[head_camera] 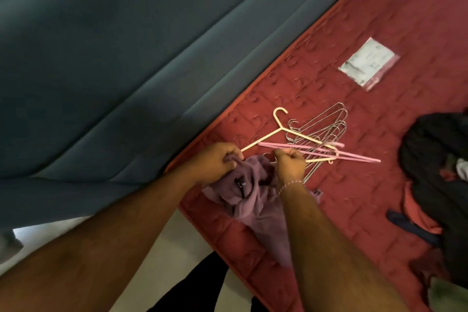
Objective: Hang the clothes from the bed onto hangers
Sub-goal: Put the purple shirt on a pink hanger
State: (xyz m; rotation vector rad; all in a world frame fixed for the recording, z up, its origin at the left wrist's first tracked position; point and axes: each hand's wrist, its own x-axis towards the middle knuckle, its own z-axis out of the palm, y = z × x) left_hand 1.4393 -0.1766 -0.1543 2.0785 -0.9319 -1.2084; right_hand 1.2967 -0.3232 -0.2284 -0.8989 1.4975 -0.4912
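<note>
Left hand [219, 162] and right hand [291, 163] both clutch the crumpled mauve cloth garment [253, 197]; cream plastic hanger [276, 132] lies just beyond on the red quilted bed [379, 20].

hangers [314, 139] on bed [379, 20], garment [253, 200] in front, clothes pile [438, 159] to right

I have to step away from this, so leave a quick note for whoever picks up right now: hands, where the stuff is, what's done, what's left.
Left hand grips a bunch of the purple garment at the bed edge.
Right hand is curled at the garment's top, beside the hangers; whether it holds a hanger is unclear.
Cream hanger, pink hangers and wire hangers lie piled on the red bed.
Dark clothes pile waits to the right.
Nothing visibly hung yet; purple garment first, then the pile.
</note>
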